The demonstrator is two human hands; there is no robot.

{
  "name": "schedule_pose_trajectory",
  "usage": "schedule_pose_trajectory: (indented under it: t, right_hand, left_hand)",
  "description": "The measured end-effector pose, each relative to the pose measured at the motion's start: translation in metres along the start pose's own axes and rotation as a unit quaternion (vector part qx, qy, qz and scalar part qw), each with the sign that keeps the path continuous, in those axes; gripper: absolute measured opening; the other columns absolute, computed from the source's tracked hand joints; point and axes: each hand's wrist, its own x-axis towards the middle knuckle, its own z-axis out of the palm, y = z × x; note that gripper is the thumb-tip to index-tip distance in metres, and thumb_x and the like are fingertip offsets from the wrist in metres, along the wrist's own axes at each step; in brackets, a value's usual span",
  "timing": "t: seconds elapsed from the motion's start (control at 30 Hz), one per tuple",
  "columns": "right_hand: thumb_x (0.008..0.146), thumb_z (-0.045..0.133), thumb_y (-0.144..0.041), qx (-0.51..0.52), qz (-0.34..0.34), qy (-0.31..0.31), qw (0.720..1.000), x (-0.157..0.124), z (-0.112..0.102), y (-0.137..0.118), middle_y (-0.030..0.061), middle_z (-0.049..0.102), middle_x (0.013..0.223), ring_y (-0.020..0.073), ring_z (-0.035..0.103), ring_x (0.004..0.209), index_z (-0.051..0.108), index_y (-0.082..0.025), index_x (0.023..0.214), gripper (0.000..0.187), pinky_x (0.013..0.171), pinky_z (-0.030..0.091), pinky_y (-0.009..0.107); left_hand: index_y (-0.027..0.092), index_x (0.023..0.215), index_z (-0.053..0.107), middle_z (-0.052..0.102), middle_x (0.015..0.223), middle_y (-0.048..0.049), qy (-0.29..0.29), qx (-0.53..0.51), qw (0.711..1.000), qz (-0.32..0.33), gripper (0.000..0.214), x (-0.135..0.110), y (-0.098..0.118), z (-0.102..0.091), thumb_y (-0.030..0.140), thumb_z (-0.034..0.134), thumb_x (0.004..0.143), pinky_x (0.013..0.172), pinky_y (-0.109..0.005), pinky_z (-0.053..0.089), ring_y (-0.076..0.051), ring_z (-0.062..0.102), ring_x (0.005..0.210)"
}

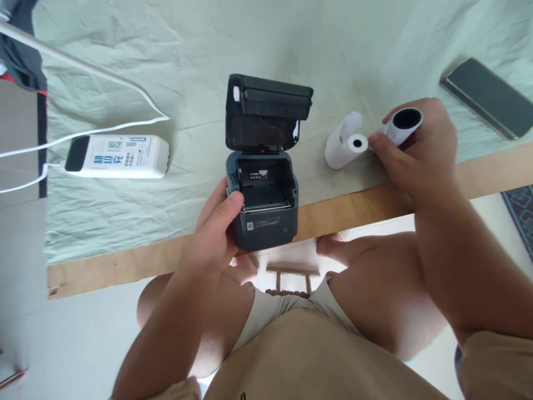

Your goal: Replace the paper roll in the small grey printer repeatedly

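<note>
A small dark grey printer point(263, 214) sits at the table's front edge with its lid point(266, 111) flipped up and its paper bay showing nothing inside. My left hand point(219, 225) grips the printer's left side, thumb on the rim. A white paper roll point(345, 141) lies on the cloth to the right of the printer. My right hand point(416, 150) is closed round a white tube with a dark hollow end point(403, 125), and its fingertips touch the end of the paper roll.
A white power bank point(119, 156) with white cables point(104, 75) lies at the left on the pale green cloth point(187, 50). A dark phone point(489, 97) rests at the far right. The wooden table edge point(353, 203) runs in front, above my knees.
</note>
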Motion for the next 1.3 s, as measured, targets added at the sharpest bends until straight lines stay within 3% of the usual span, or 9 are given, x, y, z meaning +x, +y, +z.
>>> schedule_pose_trajectory:
  t: [0.17, 0.3, 0.43, 0.57, 0.67, 0.87, 0.97, 1.13, 1.3]
  right_hand:
    - [0.079, 0.089, -0.023, -0.056, 0.121, 0.035, 0.990, 0.000, -0.002, 0.001, 0.0080, 0.077, 0.105, 0.0293, 0.072, 0.095, 0.067, -0.029, 0.116, 0.043, 0.086, 0.053, 0.043]
    - [0.094, 0.073, -0.026, -0.078, 0.044, 0.073, 0.993, -0.006, -0.007, -0.029, 0.0091, 0.074, 0.120, 0.0330, 0.072, 0.116, 0.062, -0.031, 0.126, 0.034, 0.099, 0.054, 0.050]
    - [0.096, 0.071, -0.036, -0.059, -0.054, 0.111, 0.991, -0.014, 0.008, -0.055, 0.0116, 0.070, 0.110, 0.0281, 0.071, 0.097, 0.064, -0.029, 0.122, 0.029, 0.082, 0.059, 0.044]
    - [0.089, 0.081, -0.032, -0.095, -0.036, 0.072, 0.992, -0.012, 0.035, -0.054, 0.0161, 0.067, 0.116, 0.0296, 0.066, 0.107, 0.066, -0.027, 0.122, 0.037, 0.091, 0.058, 0.044]
    - [0.091, 0.077, -0.026, -0.075, -0.025, 0.049, 0.996, -0.010, 0.043, -0.050, 0.0141, 0.070, 0.116, 0.0272, 0.068, 0.101, 0.063, -0.028, 0.126, 0.037, 0.089, 0.058, 0.042]
    - [0.090, 0.059, -0.012, 0.044, -0.126, -0.039, 0.990, -0.012, 0.038, -0.056, 0.0113, 0.071, 0.128, 0.0270, 0.073, 0.113, 0.057, -0.025, 0.140, 0.052, 0.095, 0.064, 0.048]
    - [0.095, 0.065, -0.024, -0.003, -0.106, -0.006, 0.994, -0.014, 0.038, -0.057, 0.0128, 0.067, 0.121, 0.0311, 0.071, 0.110, 0.065, -0.027, 0.131, 0.036, 0.095, 0.063, 0.055]
    - [0.095, 0.059, -0.020, 0.037, -0.072, -0.038, 0.996, -0.015, 0.037, -0.052, 0.0100, 0.071, 0.127, 0.0298, 0.073, 0.116, 0.052, -0.030, 0.146, 0.052, 0.100, 0.064, 0.054]
    - [0.094, 0.069, -0.028, 0.001, -0.091, 0.000, 0.996, -0.014, 0.037, -0.045, 0.0115, 0.069, 0.116, 0.0302, 0.072, 0.107, 0.062, -0.028, 0.142, 0.048, 0.096, 0.064, 0.055]
  left_hand:
    - [0.023, 0.101, 0.084, 0.075, 0.075, -0.0019, -0.015, 0.025, 1.000, -0.004, 0.030, 0.003, -0.002, -0.005, 0.049, 0.085, 0.085, 0.048, -0.028, 0.054, -0.018, 0.066, 0.058]
    - [0.023, 0.103, 0.085, 0.072, 0.073, -0.0014, -0.028, 0.027, 0.999, -0.015, 0.033, 0.006, -0.003, -0.013, 0.052, 0.083, 0.087, 0.038, -0.024, 0.044, -0.015, 0.062, 0.053]
    - [0.023, 0.108, 0.085, 0.080, 0.089, -0.0035, -0.024, 0.015, 0.999, -0.033, 0.037, 0.007, -0.003, -0.014, 0.050, 0.087, 0.083, 0.052, -0.026, 0.059, -0.019, 0.072, 0.070]
    - [0.021, 0.102, 0.085, 0.077, 0.079, -0.0023, -0.007, 0.011, 1.000, -0.019, 0.035, 0.003, -0.002, -0.009, 0.049, 0.087, 0.082, 0.051, -0.025, 0.058, -0.016, 0.069, 0.062]
    - [0.019, 0.108, 0.081, 0.082, 0.088, -0.0054, 0.021, 0.012, 0.999, -0.038, 0.049, 0.001, -0.001, -0.005, 0.052, 0.093, 0.074, 0.059, -0.029, 0.065, -0.021, 0.076, 0.072]
    - [0.018, 0.113, 0.077, 0.083, 0.087, -0.0064, 0.004, 0.019, 0.999, -0.026, 0.063, 0.004, -0.002, -0.003, 0.059, 0.096, 0.069, 0.057, -0.033, 0.066, -0.024, 0.078, 0.071]
    - [0.018, 0.108, 0.079, 0.082, 0.086, -0.0025, -0.011, -0.005, 1.000, -0.011, 0.054, 0.006, -0.003, -0.005, 0.053, 0.096, 0.072, 0.059, -0.028, 0.066, -0.018, 0.077, 0.069]
    - [0.017, 0.112, 0.079, 0.083, 0.086, -0.0036, -0.045, -0.014, 0.999, 0.005, 0.043, 0.006, -0.006, -0.007, 0.047, 0.088, 0.083, 0.052, -0.028, 0.061, -0.020, 0.077, 0.065]
    - [0.016, 0.111, 0.082, 0.084, 0.086, -0.0025, -0.038, -0.041, 0.998, 0.008, 0.040, 0.004, -0.008, -0.007, 0.042, 0.090, 0.081, 0.058, -0.024, 0.064, -0.016, 0.077, 0.066]
